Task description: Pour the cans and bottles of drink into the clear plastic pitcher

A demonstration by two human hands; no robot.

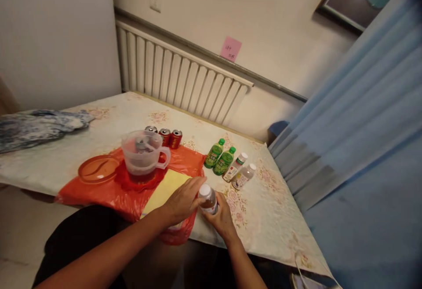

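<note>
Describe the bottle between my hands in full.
The bottle looks like clear plastic, with brownish contents or tint and a pale label with red and dark marks, too small to read. Its white cap is on. It stands roughly upright near the table's front edge; its base is hidden. The right hand grips it, and the left hand meets its other side.

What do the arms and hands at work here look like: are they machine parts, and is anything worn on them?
They are a person's, not a machine's. The left hand and right hand wear no gloves. Both forearms are bare, with no sleeve, watch or cable in view.
</note>
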